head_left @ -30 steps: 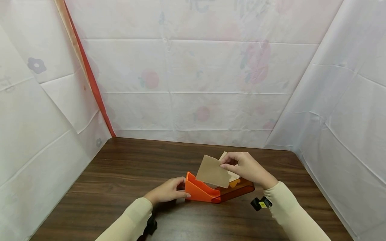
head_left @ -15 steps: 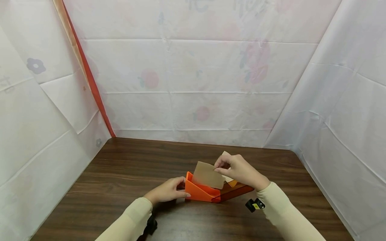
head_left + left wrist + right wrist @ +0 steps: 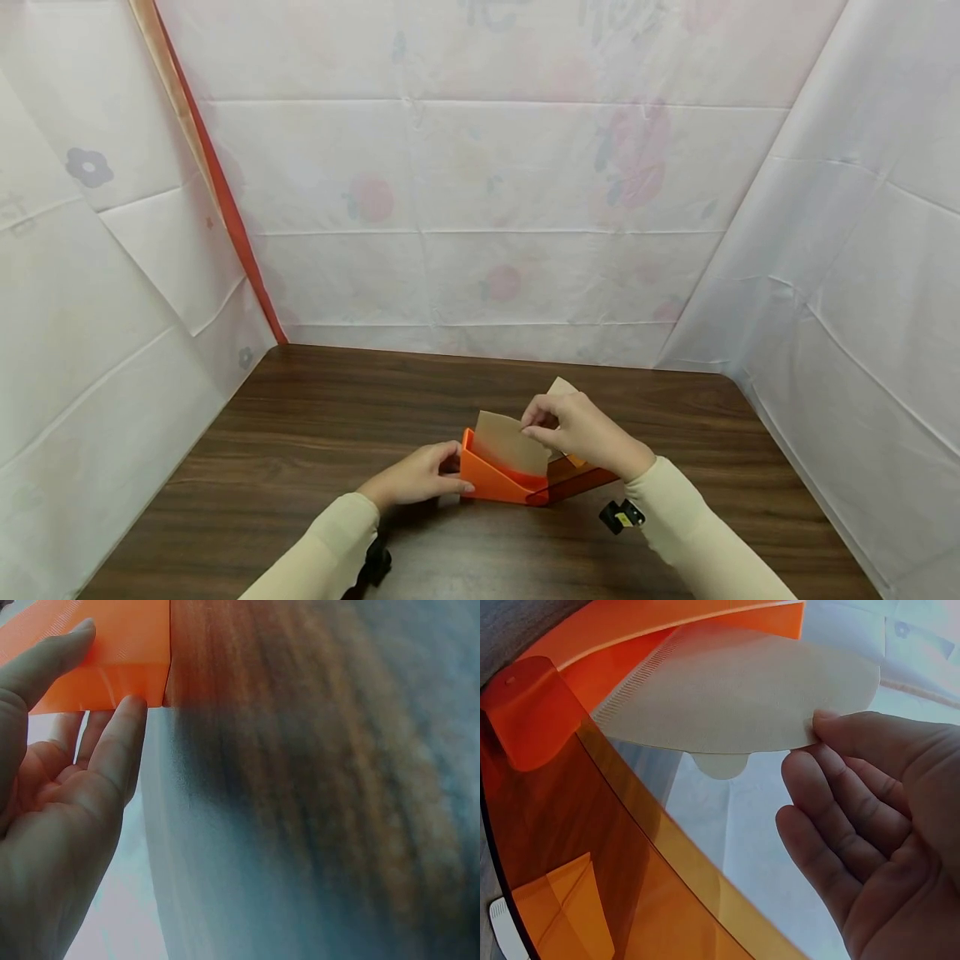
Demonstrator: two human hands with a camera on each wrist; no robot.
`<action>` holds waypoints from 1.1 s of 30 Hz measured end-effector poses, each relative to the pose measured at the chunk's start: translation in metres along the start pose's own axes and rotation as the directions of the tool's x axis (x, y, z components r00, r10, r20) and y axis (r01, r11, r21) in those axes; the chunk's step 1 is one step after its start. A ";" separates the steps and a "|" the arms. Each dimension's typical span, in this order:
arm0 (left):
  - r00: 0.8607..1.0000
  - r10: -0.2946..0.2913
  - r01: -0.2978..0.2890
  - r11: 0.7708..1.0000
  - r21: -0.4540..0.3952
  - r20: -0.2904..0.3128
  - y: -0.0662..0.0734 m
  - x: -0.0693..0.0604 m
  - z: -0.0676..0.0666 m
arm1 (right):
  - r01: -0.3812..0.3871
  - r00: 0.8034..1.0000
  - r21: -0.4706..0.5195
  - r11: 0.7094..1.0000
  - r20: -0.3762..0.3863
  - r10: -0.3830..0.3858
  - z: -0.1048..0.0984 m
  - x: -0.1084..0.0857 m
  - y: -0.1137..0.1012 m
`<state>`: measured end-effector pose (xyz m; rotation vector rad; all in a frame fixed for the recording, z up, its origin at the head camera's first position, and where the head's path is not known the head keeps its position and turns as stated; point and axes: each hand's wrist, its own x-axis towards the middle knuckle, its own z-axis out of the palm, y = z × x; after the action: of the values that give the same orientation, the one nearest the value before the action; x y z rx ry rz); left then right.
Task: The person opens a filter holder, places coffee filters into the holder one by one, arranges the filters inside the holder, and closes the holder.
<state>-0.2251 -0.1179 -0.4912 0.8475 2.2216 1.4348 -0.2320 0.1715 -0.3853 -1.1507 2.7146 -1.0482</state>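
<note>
An orange box (image 3: 491,482) stands on the table with its amber see-through lid (image 3: 577,482) swung out to the right. My left hand (image 3: 416,477) holds the box's left end, thumb on the front side and fingers at the end wall, as the left wrist view also shows. Between thumb and fingertip, my right hand (image 3: 581,429) pinches a tan paper filter (image 3: 510,442), its lower part inside the box. The right wrist view shows the filter (image 3: 742,690) with a crimped edge and a small rounded tab, beside the amber lid (image 3: 652,877).
Behind my right hand another pale paper piece (image 3: 561,387) sticks up. Through the lid, a pale paper shape shows in the right wrist view. The dark wooden table (image 3: 337,400) is enclosed by white printed sheets (image 3: 465,183) at the back and both sides.
My right hand has moved left and down with the filter, which was above the box and now sits partly inside it. The left hand and box have stayed in place.
</note>
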 end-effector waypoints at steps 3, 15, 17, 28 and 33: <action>1.000 0.003 -0.003 1.000 0.000 0.000 -0.001 0.000 -0.001 | 0.004 1.000 -0.012 1.000 -0.001 -0.004 0.005 0.001 -0.001; 1.000 0.001 -0.001 1.000 -0.023 0.004 -0.002 -0.001 -0.001 | 0.007 1.000 -0.063 0.998 0.013 -0.006 0.022 0.002 0.000; 1.000 -0.001 0.001 1.000 -0.026 0.005 -0.001 0.000 0.000 | 0.005 1.000 -0.062 0.998 0.018 -0.004 0.023 0.002 0.001; 1.000 0.012 -0.012 1.000 -0.017 0.021 -0.003 -0.001 -0.003 | -0.035 0.998 -0.063 0.997 0.053 0.038 0.032 0.002 0.003; 1.000 -0.008 0.008 1.000 -0.013 0.020 -0.003 -0.001 -0.003 | -0.045 0.997 -0.062 0.997 0.059 0.048 0.036 0.003 0.003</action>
<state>-0.2271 -0.1218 -0.4923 0.8444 2.1964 1.4297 -0.2275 0.1505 -0.4140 -1.1025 2.7298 -0.9160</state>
